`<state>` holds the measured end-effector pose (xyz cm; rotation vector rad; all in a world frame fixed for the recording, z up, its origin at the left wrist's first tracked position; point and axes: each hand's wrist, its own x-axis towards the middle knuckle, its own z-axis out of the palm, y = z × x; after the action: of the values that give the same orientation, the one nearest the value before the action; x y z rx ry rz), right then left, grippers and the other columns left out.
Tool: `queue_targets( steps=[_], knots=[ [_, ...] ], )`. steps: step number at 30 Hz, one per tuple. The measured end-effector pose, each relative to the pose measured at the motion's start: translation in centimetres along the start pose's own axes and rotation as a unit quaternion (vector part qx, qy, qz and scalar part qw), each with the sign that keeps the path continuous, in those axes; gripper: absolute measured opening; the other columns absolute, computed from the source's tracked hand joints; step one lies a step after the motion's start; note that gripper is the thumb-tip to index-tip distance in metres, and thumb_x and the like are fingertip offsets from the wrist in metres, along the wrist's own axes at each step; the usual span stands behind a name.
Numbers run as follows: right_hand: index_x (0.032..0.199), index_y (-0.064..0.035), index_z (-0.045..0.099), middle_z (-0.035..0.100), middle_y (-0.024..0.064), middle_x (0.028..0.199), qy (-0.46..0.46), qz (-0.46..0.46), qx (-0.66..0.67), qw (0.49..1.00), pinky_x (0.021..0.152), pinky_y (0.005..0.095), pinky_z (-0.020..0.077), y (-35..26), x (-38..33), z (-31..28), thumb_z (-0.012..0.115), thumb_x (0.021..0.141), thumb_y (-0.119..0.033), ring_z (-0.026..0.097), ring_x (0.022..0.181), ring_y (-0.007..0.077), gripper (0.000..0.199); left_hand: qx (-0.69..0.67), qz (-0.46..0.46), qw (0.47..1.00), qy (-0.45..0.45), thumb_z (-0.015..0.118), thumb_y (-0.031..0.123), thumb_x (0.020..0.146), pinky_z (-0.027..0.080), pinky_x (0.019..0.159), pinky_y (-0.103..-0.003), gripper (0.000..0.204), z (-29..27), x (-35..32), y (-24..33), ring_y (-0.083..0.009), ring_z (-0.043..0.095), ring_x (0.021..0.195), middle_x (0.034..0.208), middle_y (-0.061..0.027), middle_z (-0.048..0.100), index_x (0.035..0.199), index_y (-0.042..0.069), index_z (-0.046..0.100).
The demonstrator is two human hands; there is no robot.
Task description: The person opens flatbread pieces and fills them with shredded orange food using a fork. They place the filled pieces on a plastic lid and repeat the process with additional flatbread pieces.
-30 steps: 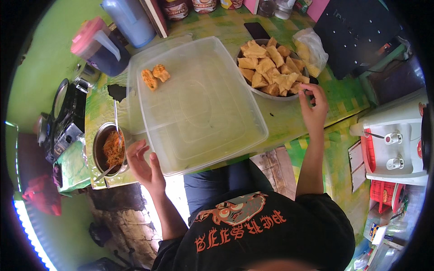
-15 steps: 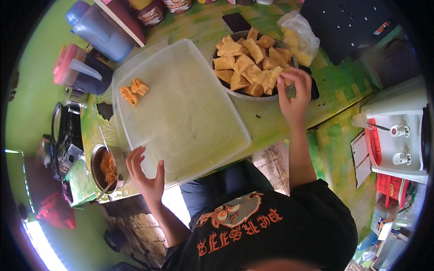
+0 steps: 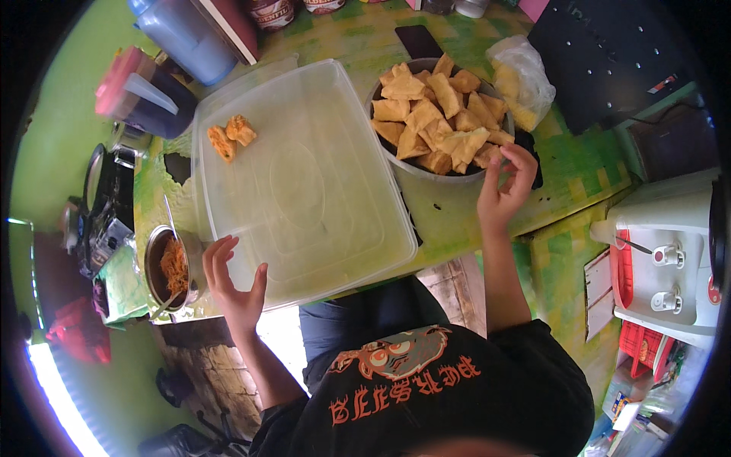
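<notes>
My left hand point(image 3: 237, 286) hovers over the near left corner of a wide translucent plastic lid or tray point(image 3: 320, 274), thumb and fingers spread, holding nothing. Two orange-coated clumps of filled fried food point(image 3: 232, 137) lie on its far left part. At the right, a round grey bowl point(image 3: 426, 169) is heaped with golden fried tofu pieces point(image 3: 426, 114). My right hand point(image 3: 509, 186) is at the bowl's near right rim, its thumb and index finger curled together beside a tofu piece. Whether anything is pinched between them is too small to make out.
Left of the tray stands a metal pot point(image 3: 161, 266) of shredded orange filling with utensils in it. Behind are a pink-lidded pitcher point(image 3: 145, 95) and a blue jug point(image 3: 186, 38). A bag of yellow crumbs point(image 3: 521, 84) and a dark phone point(image 3: 419, 42) lie near the bowl.
My right fingertips have slid off a torn-edged tofu piece on the heap toward the bowl's near right rim. The left hand stays spread near the tray corner. The view has shifted slightly.
</notes>
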<state>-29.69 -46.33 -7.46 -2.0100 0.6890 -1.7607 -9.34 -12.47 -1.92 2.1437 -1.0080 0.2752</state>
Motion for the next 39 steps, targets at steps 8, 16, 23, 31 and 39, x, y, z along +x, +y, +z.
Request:
queue_targets(
  steps=[8, 16, 23, 31, 39],
  knots=[
    [0.101, -0.0046, 0.06, 0.06, 0.0079, 0.099, -0.002, 0.027, -0.064, 0.998, 0.073, 0.0305, 0.0412, -0.3, 2.1, -1.2, 0.061, 0.083, -0.003, 0.053, 0.093, 0.0218, 0.018, -0.014, 0.016, 1.0, -0.015, 0.074, 0.032, 0.073, 0.044, 0.082, -0.039, 0.052, 0.0, 0.2, -0.1, -0.0294, 0.052, 0.104, 0.113, -0.0142, 0.053, 0.113, 0.003, 0.056],
    [0.1, -0.0072, 0.066, 0.061, 0.0131, 0.1, -0.234, -0.034, -0.267, 0.934, 0.084, 0.0415, 0.0449, 3.3, 6.8, -0.5, 0.068, 0.077, -0.013, 0.055, 0.097, 0.0319, 0.024, -0.035, 0.027, 0.999, -0.021, 0.075, 0.028, 0.072, 0.044, 0.081, -0.039, 0.051, -0.2, 0.1, -0.2, -0.0294, 0.052, 0.103, 0.112, -0.0141, 0.054, 0.112, 0.003, 0.057],
    [0.102, -0.0068, 0.064, 0.061, 0.0141, 0.101, -0.28, 0.03, -0.237, 0.93, 0.085, 0.0421, 0.0456, 4.1, 6.8, 0.0, 0.069, 0.074, -0.011, 0.056, 0.099, 0.0344, 0.028, -0.052, 0.037, 0.998, -0.019, 0.075, 0.024, 0.071, 0.044, 0.081, -0.038, 0.05, -0.1, 0.0, -0.4, -0.0295, 0.053, 0.102, 0.11, -0.0143, 0.054, 0.112, 0.003, 0.057],
    [0.099, -0.007, 0.063, 0.061, 0.0129, 0.097, -0.293, 0.124, -0.153, 0.936, 0.082, 0.0394, 0.0459, 3.1, 8.0, 0.2, 0.065, 0.08, -0.009, 0.057, 0.095, 0.0316, 0.019, -0.064, 0.037, 0.997, -0.017, 0.075, 0.023, 0.07, 0.044, 0.081, -0.038, 0.049, -0.3, 0.0, -0.3, -0.0287, 0.053, 0.101, 0.109, -0.0139, 0.054, 0.112, 0.003, 0.057],
    [0.102, -0.0071, 0.061, 0.061, 0.0056, 0.102, -0.325, -0.102, -0.136, 0.93, 0.078, 0.0363, 0.0477, -3.5, 8.2, 1.4, 0.068, 0.083, -0.021, 0.058, 0.098, 0.0229, 0.025, -0.06, 0.036, 0.997, -0.027, 0.076, 0.021, 0.069, 0.044, 0.081, -0.038, 0.049, -0.3, 0.1, -0.3, -0.029, 0.053, 0.101, 0.11, -0.0136, 0.054, 0.111, 0.003, 0.057]
  ],
)
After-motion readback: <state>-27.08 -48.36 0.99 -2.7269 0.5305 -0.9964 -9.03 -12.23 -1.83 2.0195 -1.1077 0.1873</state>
